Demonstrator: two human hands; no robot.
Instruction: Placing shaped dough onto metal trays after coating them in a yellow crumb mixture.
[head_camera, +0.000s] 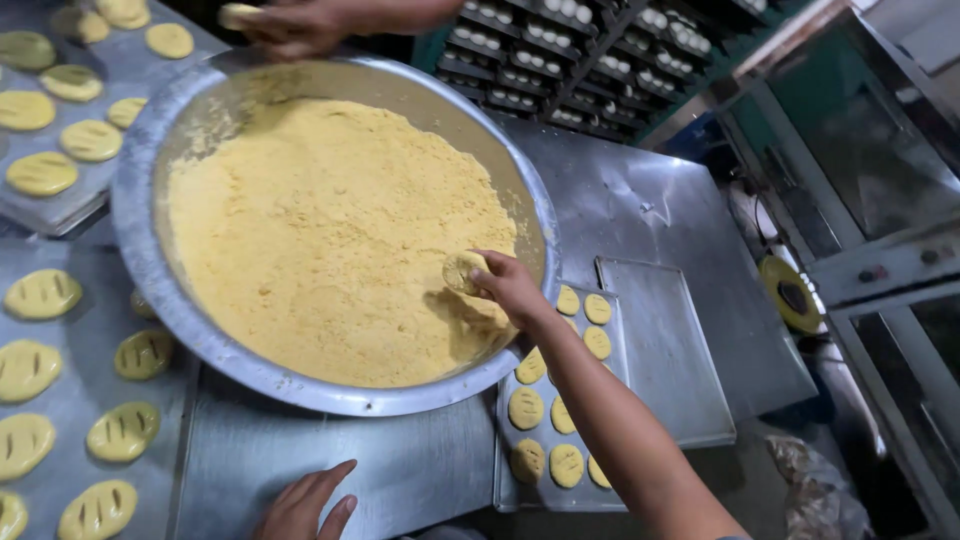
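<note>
While the right hand (505, 282) reaches into the wide steel basin (140, 160), its fingers are curled round a small lump of yellow dough (462, 270), pressed against the heap of crumbly yellow dough mix (330, 240) that fills the basin. The lump sits at the right side of the heap, close to the basin's near rim. The left hand (305, 503) lies flat on the steel table (640, 200) just below the basin, fingers stretched out and loosely spread, holding nothing. To the right of the basin, partly under the forearm, a baking tray (505, 495) carries rows of round dough discs (525, 408), and a second, bare tray (665, 350) lies just beside it. On the left, 2 more trays (60, 205) hold larger oval dough pieces (122, 431) scored with grooves. At the top edge another person's hand (300, 22) holds a piece of dough above the far rim of the basin. Beyond the table a rack of trays (570, 50) holds pale pieces.
</note>
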